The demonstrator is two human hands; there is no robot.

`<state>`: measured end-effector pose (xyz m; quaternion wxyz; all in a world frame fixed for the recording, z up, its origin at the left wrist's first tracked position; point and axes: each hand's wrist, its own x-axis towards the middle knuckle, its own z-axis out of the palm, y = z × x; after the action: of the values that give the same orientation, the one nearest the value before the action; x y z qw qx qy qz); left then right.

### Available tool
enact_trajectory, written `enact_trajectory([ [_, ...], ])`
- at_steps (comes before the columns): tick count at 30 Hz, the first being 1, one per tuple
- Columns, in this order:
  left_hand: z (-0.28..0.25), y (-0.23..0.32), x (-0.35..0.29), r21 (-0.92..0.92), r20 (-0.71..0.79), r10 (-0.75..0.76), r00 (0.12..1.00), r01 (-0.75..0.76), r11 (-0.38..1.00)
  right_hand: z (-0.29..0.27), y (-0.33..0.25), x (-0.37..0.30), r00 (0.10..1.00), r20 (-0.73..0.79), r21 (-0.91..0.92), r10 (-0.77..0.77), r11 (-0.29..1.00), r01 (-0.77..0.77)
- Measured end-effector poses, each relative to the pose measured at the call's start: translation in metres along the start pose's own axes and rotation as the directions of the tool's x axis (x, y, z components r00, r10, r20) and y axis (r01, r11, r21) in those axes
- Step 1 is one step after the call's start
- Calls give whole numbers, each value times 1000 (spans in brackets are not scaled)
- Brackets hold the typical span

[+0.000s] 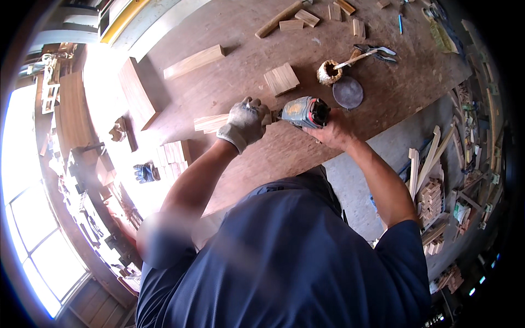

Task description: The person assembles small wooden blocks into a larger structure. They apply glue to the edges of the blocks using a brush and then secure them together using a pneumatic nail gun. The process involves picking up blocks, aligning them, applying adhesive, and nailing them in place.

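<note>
My left hand (pixel 245 120), in a pale work glove, is closed around light wooden pieces (pixel 208 123) lying on the brown workbench (pixel 240 65). The pieces stick out to the left of the glove. Bare, my right hand (pixel 334 132) grips a grey power drill (pixel 302 111) with a black and red rear end. The drill's nose points left, close to the gloved fingers and the wood's end. Its handle is mostly hidden under the body and my hand. Just beyond it lies a square wooden block (pixel 281 80).
A crusted pot (pixel 328 72) with a stick (pixel 355 59) in it stands beside a round grey disc (pixel 348 92). Boards (pixel 194 62) and stacked blocks (pixel 174 154) occupy the left side. Small offcuts (pixel 307 18) lie at the far edge. Stacked timber (pixel 431 198) stands on the right.
</note>
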<state>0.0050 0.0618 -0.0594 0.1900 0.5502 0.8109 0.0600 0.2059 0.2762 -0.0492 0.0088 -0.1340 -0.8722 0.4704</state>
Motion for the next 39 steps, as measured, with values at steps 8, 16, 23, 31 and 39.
enact_trajectory([
  [8, 0, -1, 1, 5, -12, 10, 1000, -10, 1000, -2, 1, 2, 986, 96, -102, 136, 987, -126],
  [16, -1, 0, 1, -18, 9, 4, 1000, -4, 1000, -6, -5, 4, 979, 127, -163, 158, 977, -136],
  [23, 0, 1, 0, -14, -41, 17, 999, -17, 1000, -5, -5, 4, 981, 124, -120, 147, 984, -132],
  [31, 4, -1, 0, -10, -52, 20, 998, -20, 1000, -6, -10, 5, 975, 121, -164, 186, 972, -165],
  [39, -5, 3, 0, -15, 2, 6, 1000, -6, 1000, -4, -4, -1, 990, 46, -53, 132, 990, -129],
])
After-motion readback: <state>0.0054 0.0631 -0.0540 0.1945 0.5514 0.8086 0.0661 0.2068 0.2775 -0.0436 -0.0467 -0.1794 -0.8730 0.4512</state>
